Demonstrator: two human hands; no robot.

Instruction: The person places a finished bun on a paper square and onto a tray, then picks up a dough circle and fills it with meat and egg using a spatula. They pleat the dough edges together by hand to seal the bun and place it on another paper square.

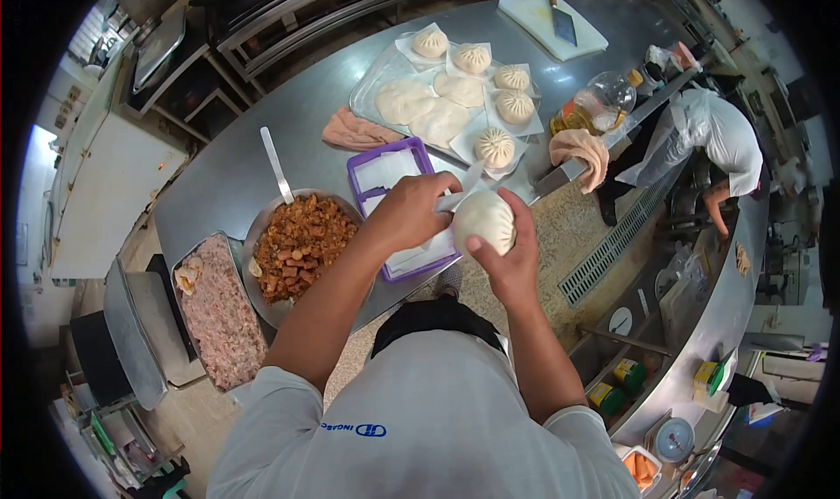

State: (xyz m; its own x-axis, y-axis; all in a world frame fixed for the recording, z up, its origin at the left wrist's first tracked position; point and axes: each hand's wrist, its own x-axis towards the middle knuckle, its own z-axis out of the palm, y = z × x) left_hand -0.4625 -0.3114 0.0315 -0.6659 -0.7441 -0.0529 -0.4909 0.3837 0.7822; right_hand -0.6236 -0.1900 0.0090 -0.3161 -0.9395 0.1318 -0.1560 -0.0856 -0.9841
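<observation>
My right hand (512,258) cups a white pleated bun (484,219) from below and from the right. My left hand (409,209) pinches the bun's top left edge, and a slim white tool pokes out between its fingers. Both hands hover over a purple tray (363,160) of white paper squares. A metal bowl (259,235) of brown diced filling with a white-handled spoon (276,164) sits left of the hands.
A metal tray (372,79) farther back carries flat dough rounds and several finished buns on paper squares. Beside it lie two pink cloths (359,132), an oil bottle (595,104), and a cutting board with a cleaver (562,20). A pan of minced meat (219,311) stands lower left. Another person (713,132) bends at the right.
</observation>
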